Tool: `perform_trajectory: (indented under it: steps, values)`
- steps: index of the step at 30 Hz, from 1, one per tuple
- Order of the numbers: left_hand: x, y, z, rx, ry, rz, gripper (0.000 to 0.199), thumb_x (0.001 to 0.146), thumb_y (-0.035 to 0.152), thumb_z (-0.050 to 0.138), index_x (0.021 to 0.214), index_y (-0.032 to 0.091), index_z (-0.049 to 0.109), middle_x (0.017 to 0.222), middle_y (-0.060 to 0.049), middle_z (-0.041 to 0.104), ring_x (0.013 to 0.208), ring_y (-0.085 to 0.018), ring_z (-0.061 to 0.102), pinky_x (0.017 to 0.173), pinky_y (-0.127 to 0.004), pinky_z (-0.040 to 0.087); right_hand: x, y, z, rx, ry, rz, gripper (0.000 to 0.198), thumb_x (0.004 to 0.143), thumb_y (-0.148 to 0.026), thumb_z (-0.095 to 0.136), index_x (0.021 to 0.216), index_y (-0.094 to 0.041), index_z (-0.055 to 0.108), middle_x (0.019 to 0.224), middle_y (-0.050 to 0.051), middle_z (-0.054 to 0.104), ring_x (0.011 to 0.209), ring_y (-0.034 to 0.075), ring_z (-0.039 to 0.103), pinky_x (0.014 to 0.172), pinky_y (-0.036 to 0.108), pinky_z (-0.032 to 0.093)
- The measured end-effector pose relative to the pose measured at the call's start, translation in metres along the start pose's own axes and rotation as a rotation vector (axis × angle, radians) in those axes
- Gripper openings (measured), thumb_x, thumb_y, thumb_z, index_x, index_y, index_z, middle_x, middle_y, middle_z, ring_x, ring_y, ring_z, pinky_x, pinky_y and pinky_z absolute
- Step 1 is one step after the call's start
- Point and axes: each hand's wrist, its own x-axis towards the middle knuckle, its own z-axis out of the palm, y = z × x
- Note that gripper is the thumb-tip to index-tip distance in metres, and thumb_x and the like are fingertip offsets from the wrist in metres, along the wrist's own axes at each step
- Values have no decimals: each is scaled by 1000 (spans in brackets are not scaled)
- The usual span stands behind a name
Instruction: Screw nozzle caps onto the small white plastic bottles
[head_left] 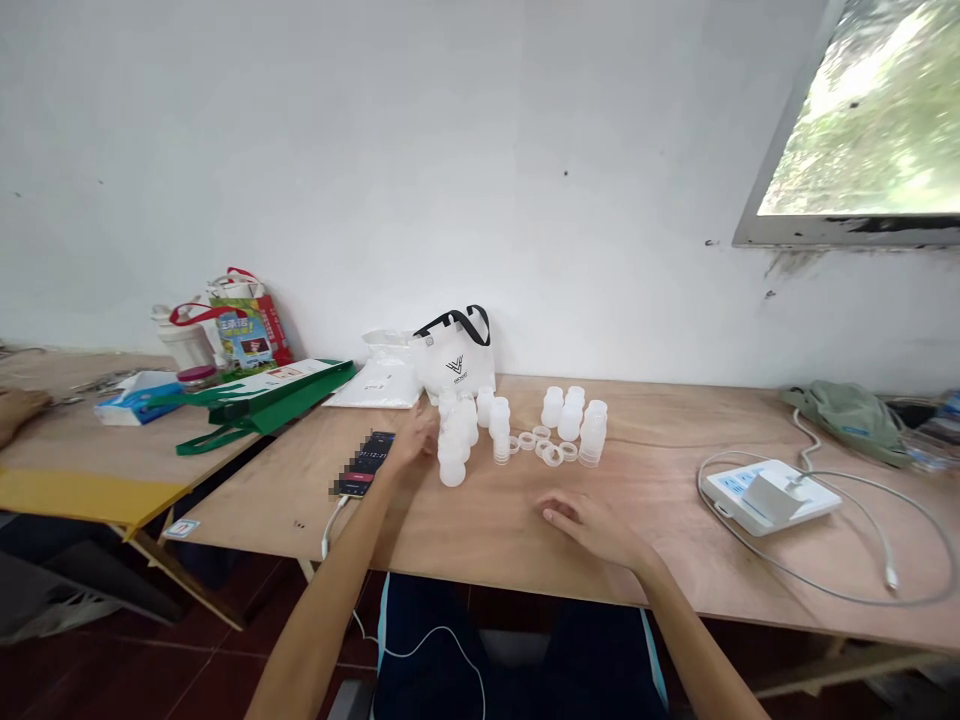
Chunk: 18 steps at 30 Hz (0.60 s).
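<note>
My left hand [414, 437] is at the left side of a cluster of small translucent white plastic bottles [453, 450]. Its fingers are apart and point at the bottles; whether the fingertips touch them I cannot tell. Just right of that cluster stand more white bottles [500, 425]. Farther right is another group of the same bottles [592, 430]. Several clear plastic rings [553, 456] lie flat between the groups. In front of the rings, my right hand [589, 522] rests on the wooden table [465, 545], fingers loosely bent, thumb apart, holding nothing.
A phone [367, 462] with a cable lies left of my left forearm. Behind the bottles are a white tote bag [457, 360] and a white plastic packet [379, 380]. To the right sit a power strip [772, 495] and a green cloth cap [851, 420]. Another person's hand [21, 408] shows far left.
</note>
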Motion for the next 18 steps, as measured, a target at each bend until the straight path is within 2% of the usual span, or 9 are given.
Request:
perform_trajectory:
  steps: [2, 4, 5, 7, 9, 12, 13, 15, 18]
  values:
    - [-14, 5, -13, -8, 67, -49, 50, 90, 34, 65, 134, 16, 51, 131, -20, 60, 73, -17, 67, 49, -23, 53, 2, 4, 3, -38, 28, -21, 31, 102, -43, 46, 121, -31, 67, 128, 2, 69, 120, 25, 62, 105, 44, 46]
    - [-34, 16, -22, -24, 173, -54, 47, 94, 40, 57, 136, 20, 47, 130, -16, 59, 73, -13, 64, 52, -21, 53, 5, 7, 8, -113, 65, -38, 29, 101, -41, 48, 120, -30, 67, 135, 3, 66, 126, 25, 58, 110, 44, 43]
    - [-46, 25, -24, -64, 281, -20, 45, 94, 43, 58, 132, 20, 50, 122, -12, 63, 70, -12, 62, 51, -19, 50, 7, 8, 11, -159, 78, -43, 28, 101, -40, 49, 119, -30, 68, 139, 3, 63, 129, 25, 56, 112, 45, 41]
    - [-72, 46, -24, -170, 292, 59, 40, 94, 48, 58, 124, 21, 55, 103, -6, 65, 62, -10, 55, 49, -18, 45, 9, 8, 16, -251, 89, -56, 27, 101, -38, 50, 120, -30, 68, 143, 4, 60, 134, 25, 53, 114, 46, 38]
    - [-96, 69, -18, -215, 78, 108, 36, 97, 52, 53, 111, 20, 62, 92, -4, 66, 60, -10, 54, 51, -19, 44, 10, 6, 20, -330, 90, -78, 27, 101, -35, 51, 122, -29, 67, 144, 5, 59, 134, 25, 52, 113, 46, 38]
    - [-125, 93, 2, -51, -507, 145, 37, 100, 51, 49, 102, 20, 70, 89, -4, 71, 74, -16, 63, 64, -24, 50, 11, 1, 25, -412, 113, -108, 27, 103, -34, 49, 124, -29, 66, 140, 5, 61, 129, 25, 54, 109, 45, 41]
    - [-132, 96, 11, 31, -645, 177, 34, 100, 49, 50, 105, 22, 71, 95, -4, 73, 83, -18, 65, 72, -26, 53, 12, 1, 26, -428, 129, -116, 27, 103, -34, 48, 123, -29, 65, 138, 5, 62, 128, 25, 55, 108, 45, 42]
    - [-143, 90, 30, 184, -759, 271, 28, 100, 44, 52, 109, 25, 71, 105, -3, 74, 93, -20, 67, 84, -31, 54, 12, 1, 29, -449, 163, -128, 26, 104, -34, 48, 122, -30, 65, 136, 5, 63, 126, 25, 56, 105, 44, 44]
    - [-152, 66, 57, 387, -691, 458, 24, 102, 32, 48, 111, 25, 70, 122, -5, 70, 115, -22, 63, 105, -39, 48, 13, 5, 34, -476, 204, -133, 25, 104, -34, 48, 122, -30, 65, 135, 5, 64, 124, 26, 57, 101, 44, 46]
